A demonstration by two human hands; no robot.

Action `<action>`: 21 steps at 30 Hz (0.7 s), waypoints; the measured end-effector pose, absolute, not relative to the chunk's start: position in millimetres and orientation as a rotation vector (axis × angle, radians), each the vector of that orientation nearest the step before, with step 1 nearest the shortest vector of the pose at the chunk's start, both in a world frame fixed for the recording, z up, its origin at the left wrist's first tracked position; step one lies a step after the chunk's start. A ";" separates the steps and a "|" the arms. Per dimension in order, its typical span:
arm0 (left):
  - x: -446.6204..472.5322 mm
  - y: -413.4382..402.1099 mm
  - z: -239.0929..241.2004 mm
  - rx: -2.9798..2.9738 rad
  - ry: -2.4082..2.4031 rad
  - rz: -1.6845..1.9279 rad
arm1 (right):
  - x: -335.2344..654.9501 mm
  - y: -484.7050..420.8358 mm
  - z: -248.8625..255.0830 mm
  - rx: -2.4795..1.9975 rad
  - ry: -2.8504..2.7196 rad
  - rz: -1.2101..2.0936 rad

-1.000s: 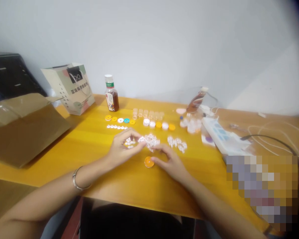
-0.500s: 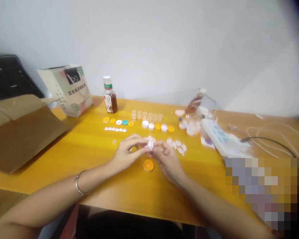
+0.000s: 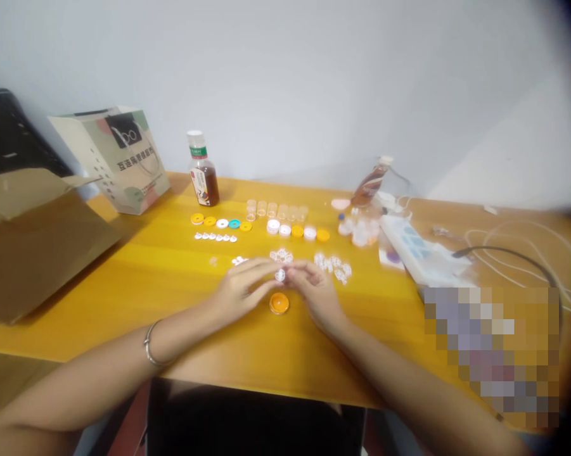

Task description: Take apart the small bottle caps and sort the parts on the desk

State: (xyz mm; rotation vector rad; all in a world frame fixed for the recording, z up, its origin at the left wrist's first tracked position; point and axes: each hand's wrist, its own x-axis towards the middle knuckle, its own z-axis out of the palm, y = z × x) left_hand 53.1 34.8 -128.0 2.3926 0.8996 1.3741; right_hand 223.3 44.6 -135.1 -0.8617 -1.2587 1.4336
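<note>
My left hand [image 3: 243, 291] and my right hand [image 3: 314, 292] meet over the yellow table [image 3: 171, 285], fingertips pinched together on a small white plastic piece [image 3: 280, 275]. An orange cap [image 3: 279, 303] lies on the table just below that piece, between both hands. Behind the hands lie heaps of small white clear pieces [image 3: 333, 266]. A metal bangle circles my left wrist.
Rows of coloured rings [image 3: 221, 223], tiny white parts, clear vials [image 3: 275, 209] and caps [image 3: 297, 231] lie further back. A tea bottle [image 3: 202, 170], a paper bag [image 3: 118, 158], a cardboard box [image 3: 38, 240], a power strip [image 3: 421, 253] and cables [image 3: 518, 253] stand around.
Both hands came together from the pile of white pieces and now pinch one small piece above the orange cap. The view shifted slightly.
</note>
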 end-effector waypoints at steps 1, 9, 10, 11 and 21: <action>52.1 36.4 -129.6 2.481 0.894 1.354 | 223.7 45.2 -133.8 -0.879 -1.287 1.410; 50.3 39.3 -136.1 2.928 0.920 1.204 | 224.2 43.7 -130.3 -0.998 -1.580 1.227; 50.4 38.7 -136.2 2.958 0.929 1.187 | 224.3 42.9 -130.1 -1.011 -1.603 1.208; 50.5 38.1 -136.2 2.990 0.938 1.173 | 224.3 42.2 -129.8 -1.024 -1.616 1.191; 52.6 38.2 -137.7 2.984 0.905 1.292 | 225.0 43.8 -128.7 -1.103 -1.561 1.205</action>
